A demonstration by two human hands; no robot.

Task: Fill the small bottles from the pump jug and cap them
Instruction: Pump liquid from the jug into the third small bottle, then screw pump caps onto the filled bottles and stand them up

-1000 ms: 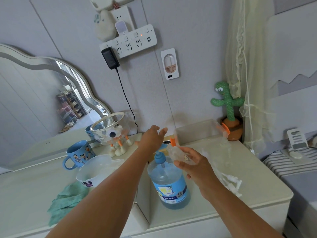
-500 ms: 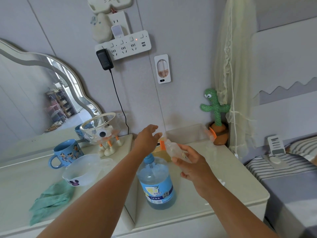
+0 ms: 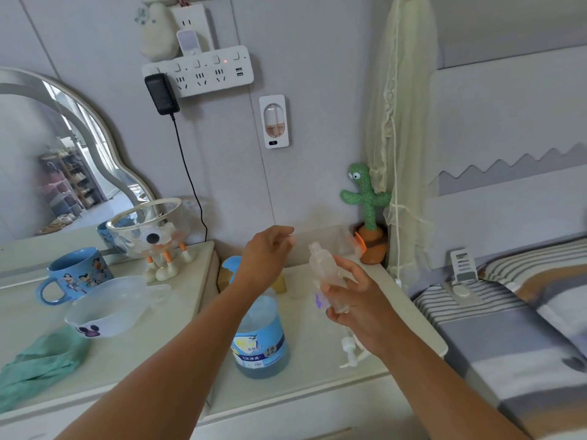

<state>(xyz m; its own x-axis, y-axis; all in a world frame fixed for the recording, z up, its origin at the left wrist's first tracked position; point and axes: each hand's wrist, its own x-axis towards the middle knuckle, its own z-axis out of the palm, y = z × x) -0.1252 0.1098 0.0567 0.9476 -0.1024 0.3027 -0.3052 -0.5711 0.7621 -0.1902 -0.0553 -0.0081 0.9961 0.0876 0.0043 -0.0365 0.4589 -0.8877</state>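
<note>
The right hand [image 3: 352, 300] grips the small bottle [image 3: 324, 268], tilted, above the bench [image 3: 317, 385] and just right of the pump jug [image 3: 260, 338]. The orange cap seen at its neck earlier no longer shows; the neck is bare. The left hand [image 3: 266, 255] hovers over the jug with its fingers curled. Blur hides whether they pinch anything.
</note>
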